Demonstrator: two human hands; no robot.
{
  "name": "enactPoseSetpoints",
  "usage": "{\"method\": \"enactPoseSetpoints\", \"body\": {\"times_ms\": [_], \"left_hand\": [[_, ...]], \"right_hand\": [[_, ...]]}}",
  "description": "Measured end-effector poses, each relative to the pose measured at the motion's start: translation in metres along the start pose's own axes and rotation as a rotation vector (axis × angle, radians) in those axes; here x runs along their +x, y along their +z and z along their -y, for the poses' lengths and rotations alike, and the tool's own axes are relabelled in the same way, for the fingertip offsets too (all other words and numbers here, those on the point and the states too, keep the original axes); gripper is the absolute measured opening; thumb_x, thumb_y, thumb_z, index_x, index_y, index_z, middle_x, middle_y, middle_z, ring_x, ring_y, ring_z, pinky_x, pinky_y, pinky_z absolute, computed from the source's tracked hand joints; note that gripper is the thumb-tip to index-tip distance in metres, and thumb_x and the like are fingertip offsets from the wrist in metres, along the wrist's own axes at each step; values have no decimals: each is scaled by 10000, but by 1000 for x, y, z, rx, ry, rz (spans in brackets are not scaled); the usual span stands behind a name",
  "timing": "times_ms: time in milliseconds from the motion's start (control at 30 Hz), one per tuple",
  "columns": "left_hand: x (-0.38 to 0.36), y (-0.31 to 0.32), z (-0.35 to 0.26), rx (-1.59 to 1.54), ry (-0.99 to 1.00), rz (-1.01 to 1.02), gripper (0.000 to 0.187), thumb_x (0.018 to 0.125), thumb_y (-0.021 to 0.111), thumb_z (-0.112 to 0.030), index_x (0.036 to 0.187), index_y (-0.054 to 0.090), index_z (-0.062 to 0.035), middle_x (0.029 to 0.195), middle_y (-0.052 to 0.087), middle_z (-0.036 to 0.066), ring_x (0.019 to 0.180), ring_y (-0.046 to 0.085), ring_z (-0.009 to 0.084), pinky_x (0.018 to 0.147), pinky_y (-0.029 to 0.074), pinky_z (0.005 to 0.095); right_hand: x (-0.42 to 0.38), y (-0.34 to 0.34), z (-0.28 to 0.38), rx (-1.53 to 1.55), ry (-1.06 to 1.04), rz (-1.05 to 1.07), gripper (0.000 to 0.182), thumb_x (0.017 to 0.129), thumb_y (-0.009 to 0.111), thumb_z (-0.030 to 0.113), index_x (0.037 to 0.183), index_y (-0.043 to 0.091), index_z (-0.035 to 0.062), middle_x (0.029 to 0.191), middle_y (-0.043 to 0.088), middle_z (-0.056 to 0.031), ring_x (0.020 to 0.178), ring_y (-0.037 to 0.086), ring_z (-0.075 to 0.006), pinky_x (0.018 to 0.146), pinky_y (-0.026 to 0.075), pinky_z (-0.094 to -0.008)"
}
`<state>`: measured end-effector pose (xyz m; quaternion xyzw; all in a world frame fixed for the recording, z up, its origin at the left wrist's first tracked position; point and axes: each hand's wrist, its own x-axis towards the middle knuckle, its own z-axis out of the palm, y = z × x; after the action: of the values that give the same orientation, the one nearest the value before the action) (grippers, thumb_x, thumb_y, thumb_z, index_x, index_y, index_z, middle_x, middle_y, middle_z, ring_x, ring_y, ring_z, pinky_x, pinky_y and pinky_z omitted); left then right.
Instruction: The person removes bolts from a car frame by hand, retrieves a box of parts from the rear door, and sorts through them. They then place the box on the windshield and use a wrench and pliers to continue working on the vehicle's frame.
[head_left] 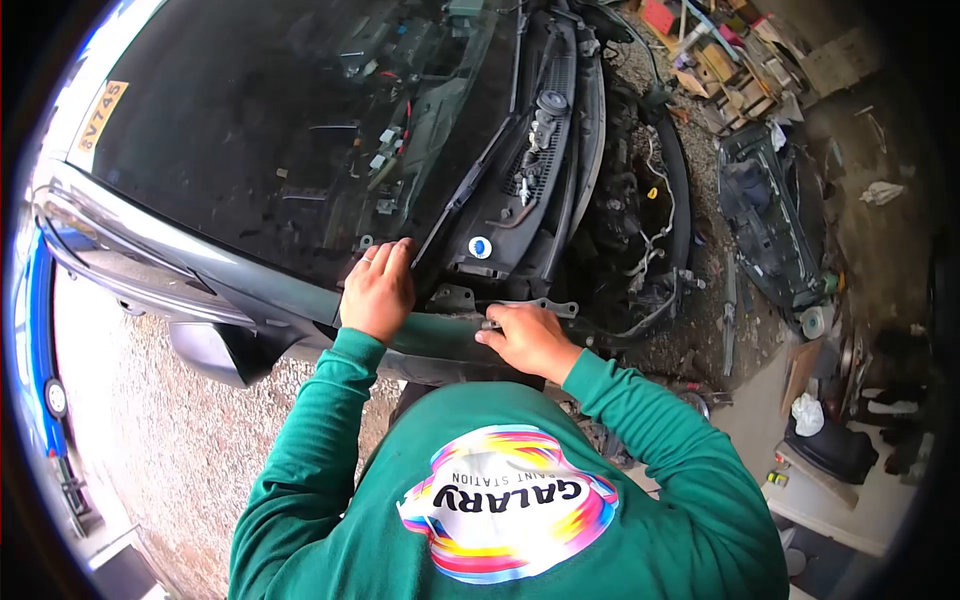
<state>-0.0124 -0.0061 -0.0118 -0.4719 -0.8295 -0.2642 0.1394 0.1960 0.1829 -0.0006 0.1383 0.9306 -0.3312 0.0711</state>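
Note:
My left hand (378, 290) rests at the lower corner of the dark windshield (260, 130), its fingers laid forward over the glass edge and its thumb hidden. Just beyond those fingertips is a small pale metal piece (367, 241). My right hand (528, 338) is closed at the top edge of the dark green fender (435, 332). A small dark end shows at its fingers, too little to name. Right beside this hand lies a metal hinge bracket (555, 308). The black cowl panel (500, 238), with a round blue and white cap (479, 247), sits ahead of both hands.
A wiper arm (470, 180) lies along the glass base. The engine bay (640, 220) is exposed, with loose wiring. A side mirror (225, 352) juts out at left. Removed car parts (770, 215) and a wood pile (735, 75) are at right; a blue vehicle (40, 340) stands far left.

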Motion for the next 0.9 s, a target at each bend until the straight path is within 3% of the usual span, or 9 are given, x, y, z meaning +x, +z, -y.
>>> {"method": "enactPoseSetpoints", "body": {"times_ms": [133,167,267,367,400,500,567,667,900], "left_hand": [[0,0,0,37,-51,60,394,918,717,-90,1311,704,-62,1117,728,125,1093,706,373,940,589,462],[-1,3,2,26,-38,47,397,915,719,-96,1310,704,-62,1115,726,125,1095,705,370,942,590,461],[0,-4,-1,39,-40,5,423,878,728,-95,1300,707,-66,1120,729,107,1096,712,339,951,593,444],[-1,0,2,22,-33,-14,401,883,727,-94,1283,707,-67,1100,725,93,1078,713,319,942,591,431],[-1,-4,0,33,-42,20,386,889,724,-78,1274,715,-62,1112,736,87,1082,715,302,945,588,420],[2,-3,-1,25,-62,18,348,902,724,-87,1249,713,-67,1094,730,79,1067,714,291,935,584,415],[0,1,-3,-2,-74,-1,327,908,727,-112,1232,704,-77,1065,713,77,1049,710,299,922,583,420],[1,4,-3,37,-77,4,302,917,726,-122,1216,699,-88,1049,709,70,1056,710,291,919,582,420],[1,2,-1,12,-92,-18,275,914,704,-135,1185,685,-94,1029,704,66,1061,710,288,917,582,416]], "right_hand": [[14,-30,9,-24,-64,8,285,1070,658,268,1178,578,17,1087,731,-245,1058,708,-489,911,570,-586],[19,-47,13,-37,-102,51,259,1084,575,244,1178,564,3,1074,744,-283,1082,709,-507,941,565,-628],[39,-71,6,-105,-339,42,281,1071,591,225,1212,545,-14,1045,744,-299,1032,710,-509,912,570,-622],[58,-89,23,-262,-253,141,353,1067,590,204,1281,502,-62,1020,733,-335,1014,706,-510,902,571,-621],[64,-91,29,-236,-241,187,295,1074,594,176,1285,490,-2,1057,710,-286,1029,685,-526,910,542,-625],[82,-90,35,-238,-362,216,261,1050,651,172,1238,583,6,1089,716,-227,1048,684,-474,919,556,-589],[88,-80,33,-421,-582,169,182,981,738,177,1090,705,35,1079,710,-146,1074,664,-380,941,563,-518],[102,-67,36,-504,-739,101,107,934,725,185,945,761,85,1005,702,-85,1103,652,-311,965,561,-451],[121,-44,50,-758,-908,197,140,910,692,204,875,819,157,912,719,-6,1091,667,-240,937,555,-397]]}}
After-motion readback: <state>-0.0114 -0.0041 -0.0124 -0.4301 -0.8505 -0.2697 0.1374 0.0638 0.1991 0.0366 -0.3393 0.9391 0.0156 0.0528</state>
